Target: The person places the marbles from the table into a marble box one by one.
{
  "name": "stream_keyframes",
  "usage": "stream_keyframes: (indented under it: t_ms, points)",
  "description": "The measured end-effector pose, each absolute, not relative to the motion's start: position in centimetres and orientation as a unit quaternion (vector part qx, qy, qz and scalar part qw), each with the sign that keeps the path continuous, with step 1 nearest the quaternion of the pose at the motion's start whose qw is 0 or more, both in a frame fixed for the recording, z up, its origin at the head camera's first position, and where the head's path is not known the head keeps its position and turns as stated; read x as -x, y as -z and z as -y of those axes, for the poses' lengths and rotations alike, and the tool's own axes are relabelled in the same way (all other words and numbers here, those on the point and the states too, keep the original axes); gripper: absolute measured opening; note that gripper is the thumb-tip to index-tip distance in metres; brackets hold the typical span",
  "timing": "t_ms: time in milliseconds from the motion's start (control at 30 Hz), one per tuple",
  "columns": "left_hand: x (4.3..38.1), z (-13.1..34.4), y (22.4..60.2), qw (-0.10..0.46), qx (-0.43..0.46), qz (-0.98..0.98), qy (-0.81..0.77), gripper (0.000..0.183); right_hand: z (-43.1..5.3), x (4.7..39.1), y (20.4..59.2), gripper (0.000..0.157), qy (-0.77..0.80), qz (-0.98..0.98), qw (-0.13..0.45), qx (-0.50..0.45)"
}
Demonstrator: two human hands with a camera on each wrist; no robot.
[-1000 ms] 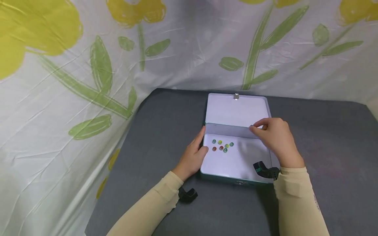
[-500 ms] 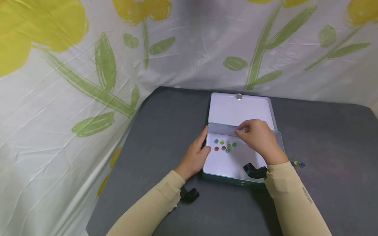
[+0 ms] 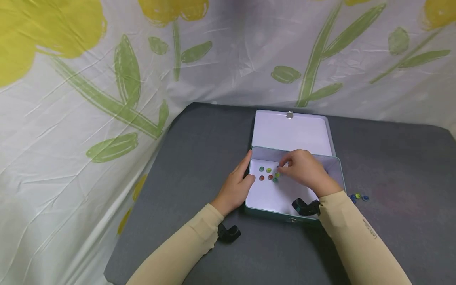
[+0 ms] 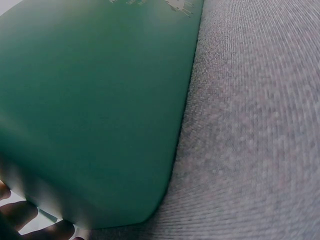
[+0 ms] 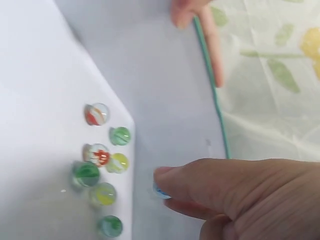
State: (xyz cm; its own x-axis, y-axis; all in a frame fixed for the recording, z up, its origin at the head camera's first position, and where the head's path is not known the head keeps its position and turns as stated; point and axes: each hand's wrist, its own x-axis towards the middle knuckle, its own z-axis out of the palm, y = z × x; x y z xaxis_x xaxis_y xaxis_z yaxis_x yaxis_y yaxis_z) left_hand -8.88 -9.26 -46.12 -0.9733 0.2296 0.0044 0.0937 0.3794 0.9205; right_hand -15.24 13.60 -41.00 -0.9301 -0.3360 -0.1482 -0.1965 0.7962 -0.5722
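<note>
A tin box [image 3: 265, 198], green outside and white inside, lies with its lid [image 3: 290, 132] folded back. My left hand [image 3: 234, 189] grips its left wall, thumb over the rim and fingers along the outside. Over the box floor, my right hand [image 3: 303, 170] pinches a blue marble [image 5: 160, 192] between thumb and fingers; most of the marble is covered. Beside it in the right wrist view lie several glass marbles, among them a red-and-white one [image 5: 97, 114], a green one [image 5: 86, 173] and a yellow one [image 5: 104, 193]. The left wrist view shows the box's green outer side [image 4: 100, 105].
Right of the box, several loose marbles [image 3: 365, 198], blue and yellow, lie on the dark grey table [image 3: 395, 170], partly behind the right sleeve. A white cloth [image 3: 228, 59] with printed flowers hangs behind and to the left. A metal clasp [image 3: 289, 115] sits on the lid's far edge.
My right hand has moved left and down into the box with the pinched marble, over to the marbles lying there. The left hand keeps its hold on the box wall.
</note>
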Motion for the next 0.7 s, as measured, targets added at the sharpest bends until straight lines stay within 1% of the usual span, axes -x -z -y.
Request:
stream_keyframes:
  t_ms: [167, 367, 700]
  points:
    - [8.9, 9.3, 46.1, 0.062, -0.097, -0.831, -0.544, 0.070, -13.2, 15.3, 41.7, 0.010, 0.270, -0.938, 0.138, 0.168]
    - [8.9, 9.3, 46.1, 0.062, -0.096, -0.830, -0.546, 0.070, -13.0, 15.4, 42.3, 0.009, 0.257, -0.938, 0.135, 0.192]
    - [8.9, 9.4, 46.1, 0.061, -0.099, -0.831, -0.544, 0.070, -12.8, 15.2, 42.1, 0.011, 0.253, -0.938, 0.139, 0.190]
